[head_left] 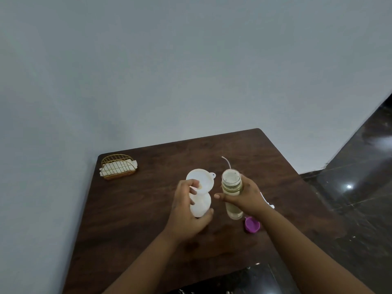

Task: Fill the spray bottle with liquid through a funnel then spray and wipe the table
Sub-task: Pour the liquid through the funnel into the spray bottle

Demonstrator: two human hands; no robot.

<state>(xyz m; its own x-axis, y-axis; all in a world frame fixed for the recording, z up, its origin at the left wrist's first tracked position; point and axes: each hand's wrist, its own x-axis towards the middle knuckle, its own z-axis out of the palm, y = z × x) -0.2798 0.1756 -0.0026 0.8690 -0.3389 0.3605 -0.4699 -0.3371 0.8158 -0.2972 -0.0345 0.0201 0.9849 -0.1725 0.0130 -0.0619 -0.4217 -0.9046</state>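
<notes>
On the dark wooden table [131, 209], two hands hold two bottles upright, side by side and apart.

At far left, a gold wire napkin holder [118, 167] with white napkins stands near the back corner. The left hand [186, 211] grips the white spray bottle [200, 205], thumb at its base and fingers curled round the neck; the hand hides much of the body. A white funnel [200, 179] sits in the bottle mouth, tab pointing right. The right hand [244, 198] is wrapped round an open clear bottle [232, 194] of pale yellowish liquid, its middle covered by the fingers. Behind it, a thin tube [226, 162] and a white part [268, 203] are mostly hidden; what they are cannot be told. A purple cap [252, 224] lies just beside the right wrist.
</notes>
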